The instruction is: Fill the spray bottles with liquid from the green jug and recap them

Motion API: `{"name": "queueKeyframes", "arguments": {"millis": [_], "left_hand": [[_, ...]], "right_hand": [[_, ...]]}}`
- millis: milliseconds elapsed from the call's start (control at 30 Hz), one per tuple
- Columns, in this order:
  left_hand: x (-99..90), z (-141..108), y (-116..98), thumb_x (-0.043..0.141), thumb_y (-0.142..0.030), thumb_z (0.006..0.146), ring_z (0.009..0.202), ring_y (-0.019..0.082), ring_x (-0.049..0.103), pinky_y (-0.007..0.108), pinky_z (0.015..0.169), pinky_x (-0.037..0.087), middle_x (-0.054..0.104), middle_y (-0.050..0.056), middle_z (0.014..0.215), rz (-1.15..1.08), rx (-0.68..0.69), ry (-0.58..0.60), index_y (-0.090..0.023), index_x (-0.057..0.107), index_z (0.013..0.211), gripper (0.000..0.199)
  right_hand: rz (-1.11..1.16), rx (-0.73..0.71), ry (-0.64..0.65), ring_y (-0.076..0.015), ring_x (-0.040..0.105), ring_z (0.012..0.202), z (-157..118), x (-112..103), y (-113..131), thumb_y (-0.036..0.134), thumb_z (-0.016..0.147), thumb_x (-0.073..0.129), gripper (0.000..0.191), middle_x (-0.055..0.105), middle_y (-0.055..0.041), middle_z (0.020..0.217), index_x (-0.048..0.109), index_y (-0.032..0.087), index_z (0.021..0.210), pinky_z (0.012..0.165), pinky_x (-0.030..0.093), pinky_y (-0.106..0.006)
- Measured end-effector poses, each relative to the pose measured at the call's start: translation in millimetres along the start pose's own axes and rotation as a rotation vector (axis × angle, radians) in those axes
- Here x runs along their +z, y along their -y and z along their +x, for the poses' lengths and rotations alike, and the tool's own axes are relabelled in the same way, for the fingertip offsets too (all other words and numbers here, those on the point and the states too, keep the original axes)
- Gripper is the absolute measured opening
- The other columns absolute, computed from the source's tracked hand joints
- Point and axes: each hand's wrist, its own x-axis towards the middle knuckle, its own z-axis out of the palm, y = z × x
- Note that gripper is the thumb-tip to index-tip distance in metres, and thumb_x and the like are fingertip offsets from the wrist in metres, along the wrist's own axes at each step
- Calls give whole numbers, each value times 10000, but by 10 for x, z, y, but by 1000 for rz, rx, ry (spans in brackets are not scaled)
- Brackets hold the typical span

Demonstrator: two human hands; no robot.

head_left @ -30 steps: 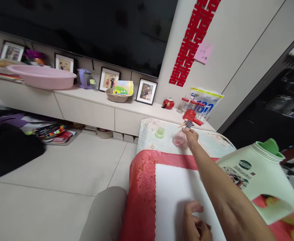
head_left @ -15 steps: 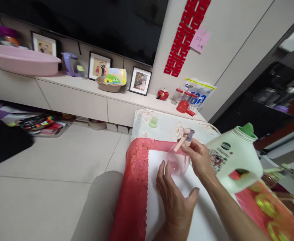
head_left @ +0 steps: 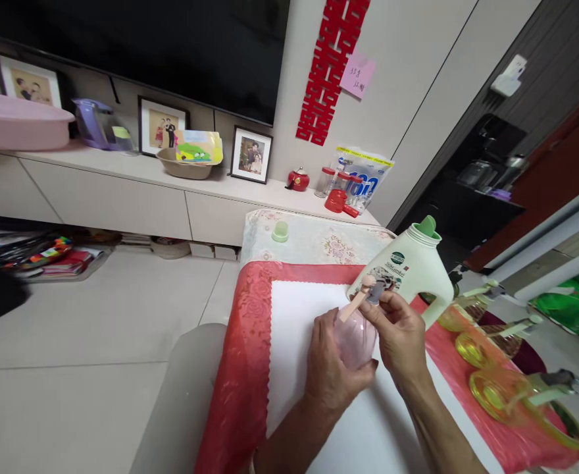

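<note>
The head view looks down on a counter [head_left: 314, 230] laid with a pale floral cloth [head_left: 304, 243], a red cloth [head_left: 243, 329] over its near part and a white scallop-edged mat [head_left: 294, 309] on top. Pale tiled floor [head_left: 122, 322] lies to the left. Beyond stands a low white cabinet [head_left: 131, 204] bearing a pink basin [head_left: 20, 125], framed photos, a red teapot [head_left: 298, 180] and red-lidded jars, below a dark television [head_left: 171, 46]; red paper cutouts [head_left: 324, 79] and a pink note [head_left: 357, 75] are on the wall.

The pink pump bottle [head_left: 356, 339] is held above the mat; whether its base touches is hidden. Its long axis is tilted off upright, pump end up and leaning slightly to the right and away, base toward the person. The flat peach nozzle [head_left: 352, 307] slants down to the left across the bottle's shoulder.

The left hand [head_left: 329, 368] is partly closed, curved around the bottle's body. The right hand [head_left: 405, 332] pinches the grey pump collar [head_left: 376, 291] between thumb and fingers.

A pale green jug [head_left: 410, 273] stands just beyond the right hand, a green cap [head_left: 280, 232] sits on the floral cloth, and yellow pump bottles [head_left: 491, 395] are at the right.
</note>
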Motion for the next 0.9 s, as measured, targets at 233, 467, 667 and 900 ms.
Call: {"name": "queueKeyframes", "arguments": {"millis": [233,467,667,900], "left_hand": [[3,-49,-46,828,-170,520,1066,282,607,422,948,511,607,77,1184,-178,-149,173,-250,466,1254,823],[62,-38,42,824,-172,515,1134,308,556,476,991,481,559,87,1211,-88,-120,83,-261,445,1283,862],[52,-43,9,837,-188,511,1115,289,568,448,961,506,566,99,1232,-189,-193,124,-232,459,1281,859],[-7,-30,-136,814,-173,512,1085,274,581,416,907,524,569,116,1259,-319,-322,202,-218,468,1285,848]], "right_hand": [[32,86,252,-271,692,864,138,-181,86,543,691,800,376,736,-87,916,732,212,857,795,563,-425],[-50,27,225,-252,643,1011,133,-201,24,396,734,817,323,719,-60,1060,721,239,999,914,514,-394],[36,62,191,-269,679,1006,151,-165,82,320,721,831,322,737,-70,1042,713,223,1004,898,524,-404],[175,114,293,-277,675,1030,219,-187,94,403,685,840,469,739,-73,1084,701,273,1114,955,511,-463]]}}
